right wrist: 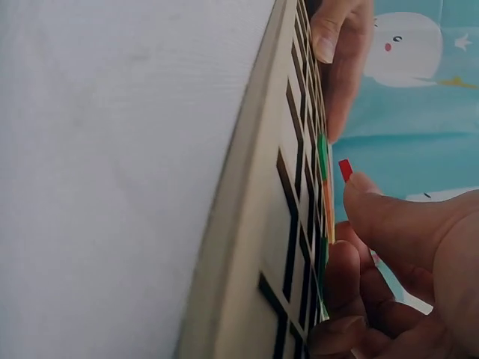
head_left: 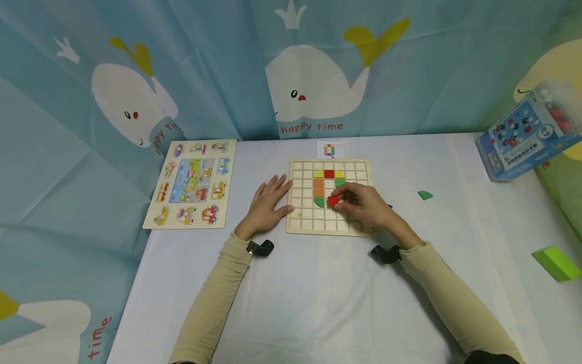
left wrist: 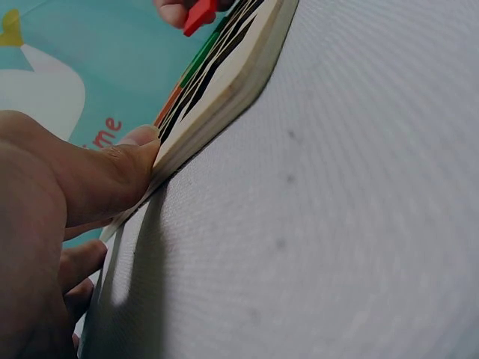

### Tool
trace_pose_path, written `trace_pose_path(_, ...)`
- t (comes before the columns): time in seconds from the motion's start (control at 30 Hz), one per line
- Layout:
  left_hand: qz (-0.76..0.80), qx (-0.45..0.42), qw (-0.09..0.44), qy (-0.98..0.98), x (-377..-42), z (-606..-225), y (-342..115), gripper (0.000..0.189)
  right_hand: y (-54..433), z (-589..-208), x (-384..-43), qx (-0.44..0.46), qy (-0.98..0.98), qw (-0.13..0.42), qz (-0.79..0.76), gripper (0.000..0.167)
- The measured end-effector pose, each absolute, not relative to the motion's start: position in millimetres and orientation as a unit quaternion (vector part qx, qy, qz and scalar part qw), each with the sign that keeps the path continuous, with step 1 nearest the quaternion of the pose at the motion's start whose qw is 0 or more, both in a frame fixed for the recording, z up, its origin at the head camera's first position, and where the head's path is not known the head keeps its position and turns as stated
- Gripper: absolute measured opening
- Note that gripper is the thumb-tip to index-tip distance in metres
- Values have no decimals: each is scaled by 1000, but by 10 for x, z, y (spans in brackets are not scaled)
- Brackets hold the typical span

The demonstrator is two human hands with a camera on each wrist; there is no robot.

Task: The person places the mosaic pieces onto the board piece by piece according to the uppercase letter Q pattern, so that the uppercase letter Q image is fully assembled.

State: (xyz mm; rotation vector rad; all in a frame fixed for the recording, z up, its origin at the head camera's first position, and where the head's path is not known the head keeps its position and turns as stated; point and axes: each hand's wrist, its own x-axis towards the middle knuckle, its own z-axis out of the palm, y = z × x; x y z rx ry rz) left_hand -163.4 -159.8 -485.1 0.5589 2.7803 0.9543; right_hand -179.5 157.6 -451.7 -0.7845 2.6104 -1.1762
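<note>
A wooden grid board (head_left: 305,225) lies flat on the table, with yellow, red, orange and green tiles set in several of its cells. My right hand (head_left: 364,205) is over the board and pinches a red square tile (head_left: 333,200) between thumb and fingers, beside a green quarter-round tile (head_left: 319,202). In the right wrist view the red tile (right wrist: 345,170) stands tilted above the grid surface. My left hand (head_left: 267,206) rests at the board's left edge with fingers spread. Its thumb (left wrist: 139,149) touches the rim of the board in the left wrist view.
A small pattern card (head_left: 336,155) lies behind the board. To the left is a wooden picture puzzle (head_left: 229,177). A green quarter-round tile (head_left: 425,195) lies to the right, with a blue toy box (head_left: 518,134) and a green block (head_left: 557,264) farther right.
</note>
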Motion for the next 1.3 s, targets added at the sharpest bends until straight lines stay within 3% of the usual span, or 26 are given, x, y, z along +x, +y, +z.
trace_pose_path(1.3, 321, 185, 72, 926, -1628, -4836, -1584, 73, 1512, -4570, -1810, -275, 890, 53, -360, 23)
